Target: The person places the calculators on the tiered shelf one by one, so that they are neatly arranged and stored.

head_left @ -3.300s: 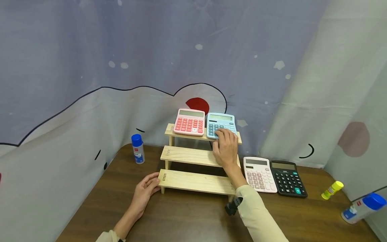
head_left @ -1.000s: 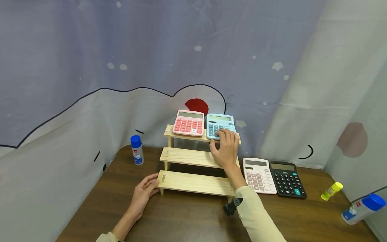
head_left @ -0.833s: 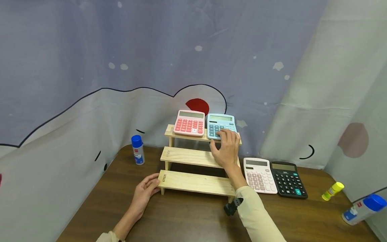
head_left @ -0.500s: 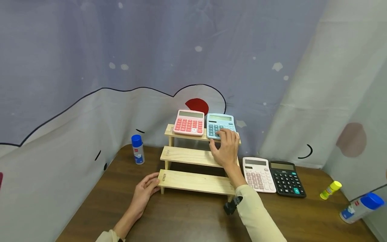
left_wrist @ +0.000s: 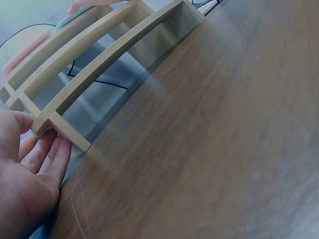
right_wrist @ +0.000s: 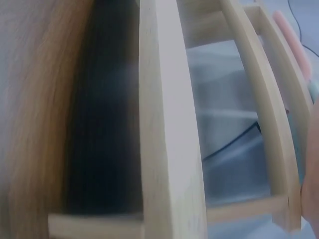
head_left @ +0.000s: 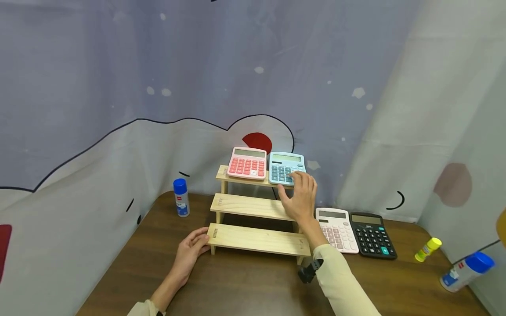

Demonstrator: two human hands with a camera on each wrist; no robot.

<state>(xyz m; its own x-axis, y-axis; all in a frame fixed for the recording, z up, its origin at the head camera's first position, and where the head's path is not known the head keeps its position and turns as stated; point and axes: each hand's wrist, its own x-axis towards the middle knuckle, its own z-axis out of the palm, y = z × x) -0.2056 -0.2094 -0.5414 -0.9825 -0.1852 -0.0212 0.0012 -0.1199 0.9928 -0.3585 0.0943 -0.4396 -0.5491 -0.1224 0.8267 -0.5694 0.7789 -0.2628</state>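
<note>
A three-step wooden stand (head_left: 257, 238) holds a pink calculator (head_left: 247, 163) and, right of it, a blue calculator (head_left: 286, 163) on its top step. My left hand (head_left: 188, 254) grips the left end of the lowest step; in the left wrist view, that hand (left_wrist: 30, 174) has its thumb above the board (left_wrist: 94, 72) and fingers beneath. My right hand (head_left: 301, 197) is at the lower right corner of the blue calculator, its fingers bent over the keys and thumb apart near the lower edge. Whether the fingertips touch it cannot be told.
A white calculator (head_left: 337, 231) and a black calculator (head_left: 373, 235) lie side by side right of the stand. Farther right are a yellow glue stick (head_left: 428, 249) and a blue-capped bottle (head_left: 466, 272). Another blue-capped bottle (head_left: 182, 198) stands at the back left. A patterned curtain (head_left: 118, 153) hangs behind.
My right hand has shifted slightly right and down, uncovering more of the blue calculator's keys. My left hand keeps its grip on the stand. The head view has shifted slightly.
</note>
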